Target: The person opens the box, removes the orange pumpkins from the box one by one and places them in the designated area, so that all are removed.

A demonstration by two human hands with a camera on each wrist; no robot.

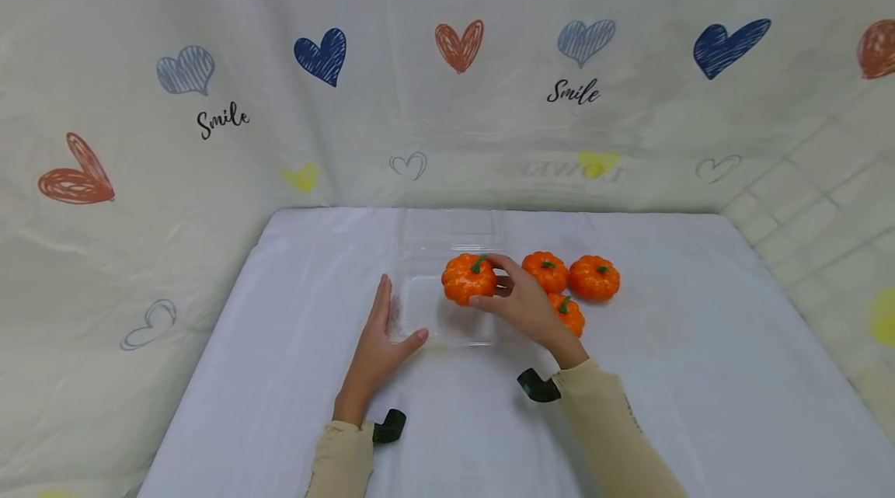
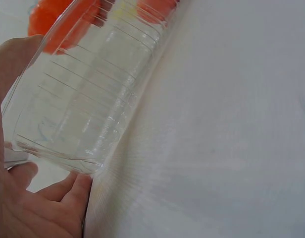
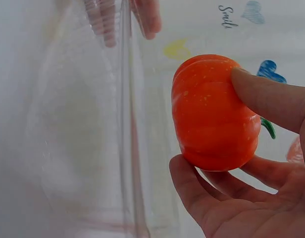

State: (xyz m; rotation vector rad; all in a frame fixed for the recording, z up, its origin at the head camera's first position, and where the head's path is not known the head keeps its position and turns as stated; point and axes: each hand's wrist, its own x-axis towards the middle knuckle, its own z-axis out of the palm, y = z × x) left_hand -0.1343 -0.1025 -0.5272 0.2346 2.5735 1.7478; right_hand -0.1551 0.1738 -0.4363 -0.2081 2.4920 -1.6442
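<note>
A small orange pumpkin (image 1: 467,279) with a green stem is pinched between the thumb and fingers of my right hand (image 1: 519,302). It is held over a clear plastic box (image 1: 419,327), above the rim in the right wrist view, where the pumpkin (image 3: 214,114) shows its ribbed side. My left hand (image 1: 376,354) lies along the box's left side, fingers straight and thumb spread toward the near edge. Seen from the left wrist, that hand (image 2: 41,203) is at the end of the box (image 2: 88,94). The box's clear lid (image 1: 450,228) lies folded back behind it.
To the right of the box sit three more orange pumpkins: one behind (image 1: 545,271), one farther right (image 1: 594,278), and one nearer (image 1: 569,317), partly hidden by my right hand. A white cloth (image 1: 699,374) covers the table, with a heart-printed curtain (image 1: 447,117) behind.
</note>
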